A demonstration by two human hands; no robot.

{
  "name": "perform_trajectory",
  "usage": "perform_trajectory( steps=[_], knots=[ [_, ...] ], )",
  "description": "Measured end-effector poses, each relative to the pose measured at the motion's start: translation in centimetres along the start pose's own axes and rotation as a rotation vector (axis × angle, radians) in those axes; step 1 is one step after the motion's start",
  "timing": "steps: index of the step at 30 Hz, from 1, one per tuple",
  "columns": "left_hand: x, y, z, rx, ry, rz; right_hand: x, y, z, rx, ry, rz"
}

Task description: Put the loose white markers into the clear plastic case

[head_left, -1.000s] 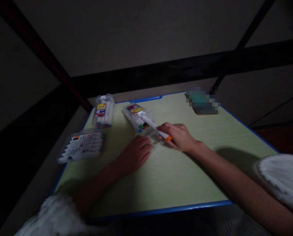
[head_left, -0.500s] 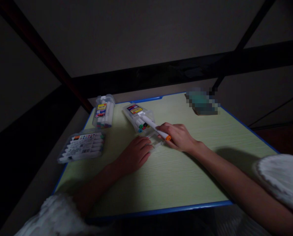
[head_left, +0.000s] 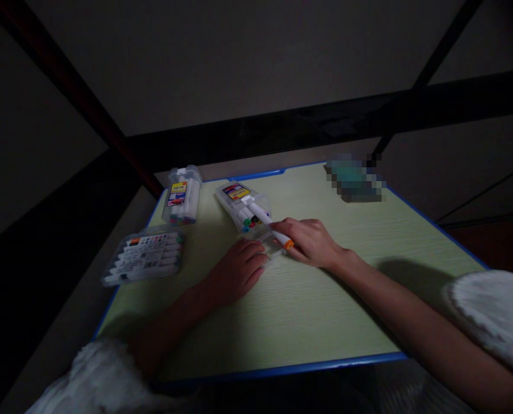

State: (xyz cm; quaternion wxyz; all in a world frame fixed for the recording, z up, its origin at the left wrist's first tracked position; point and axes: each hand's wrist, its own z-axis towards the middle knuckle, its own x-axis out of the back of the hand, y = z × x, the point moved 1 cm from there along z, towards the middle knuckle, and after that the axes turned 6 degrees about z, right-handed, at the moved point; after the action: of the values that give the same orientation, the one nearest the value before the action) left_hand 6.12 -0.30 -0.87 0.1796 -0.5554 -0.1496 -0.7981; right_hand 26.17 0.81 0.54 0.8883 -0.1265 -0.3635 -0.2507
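Observation:
In the head view my right hand [head_left: 310, 241] pinches a white marker [head_left: 281, 234] with an orange end. Its far end reaches into the mouth of a clear marker case [head_left: 224, 201], which lies on the table with a yellow-and-red label up. Several markers with green, blue, black and red ends show at the opening. Below that opening, my left hand [head_left: 241, 269] has its curled fingers on the clear plastic lid [head_left: 276, 259] and holds it against the tabletop. Its thumb is hidden.
A second marker case [head_left: 189, 198] stands at the back left. Nearer, a flat clear pack of markers [head_left: 146, 253] overhangs the table's left edge. A blurred-out green item [head_left: 353, 181] lies at the back right. The pale table [head_left: 308, 322] has a blue rim.
My right hand has moved the orange-ended marker slightly left, further into the case. My left hand has stayed in place on the lid.

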Motion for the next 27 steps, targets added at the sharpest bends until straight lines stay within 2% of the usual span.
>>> perform_trajectory(
  steps=[12, 27],
  knots=[
    [-0.1, 0.0, -0.1, -0.002, -0.008, 0.016, -1.1, -0.3, 0.0, -0.053, 0.084, 0.015],
    [-0.2, -0.1, -0.2, -0.013, 0.009, 0.016, -1.5, -0.1, 0.0, -0.081, 0.07, 0.017]
  ],
)
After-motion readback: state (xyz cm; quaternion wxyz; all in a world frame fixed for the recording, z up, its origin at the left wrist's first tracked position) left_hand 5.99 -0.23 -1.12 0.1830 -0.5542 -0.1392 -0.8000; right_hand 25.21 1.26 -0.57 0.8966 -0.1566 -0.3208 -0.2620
